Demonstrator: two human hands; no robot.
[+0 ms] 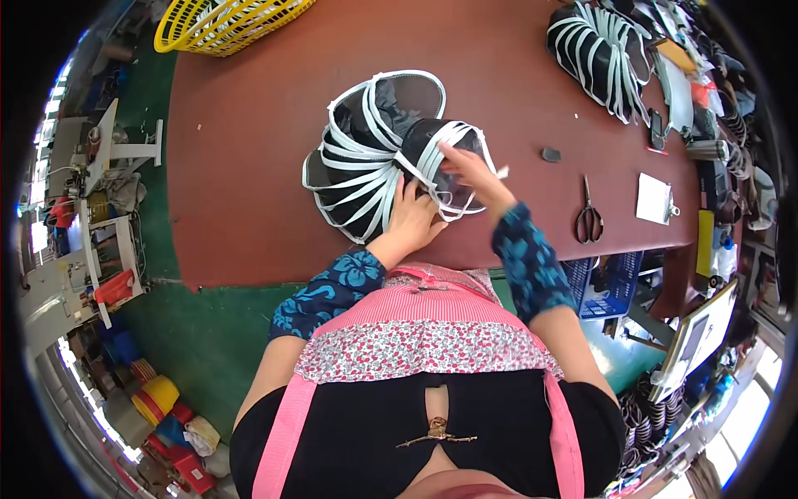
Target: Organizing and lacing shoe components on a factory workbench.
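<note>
On the table lies a fanned bundle of black mesh pieces with white edging [359,166], gathered tightly at its middle. My left hand [411,218] holds the bundle's near side by the gathered middle, its fingers bent over the white edges. Over the folded right part of the bundle is my right hand [474,173]. Its forefinger reaches out along the white edging, and the other fingers are loosely bent. A thin white end sticks out just right of that hand. Beneath the hands, part of the gathering is hidden.
A similar bundle [594,58] lies at the far right, and a yellow plastic basket [224,33] at the far left. Black scissors [588,218], a small dark block [550,155] and a clipboard [654,200] lie rightward. Below the table edge is a blue crate [611,287].
</note>
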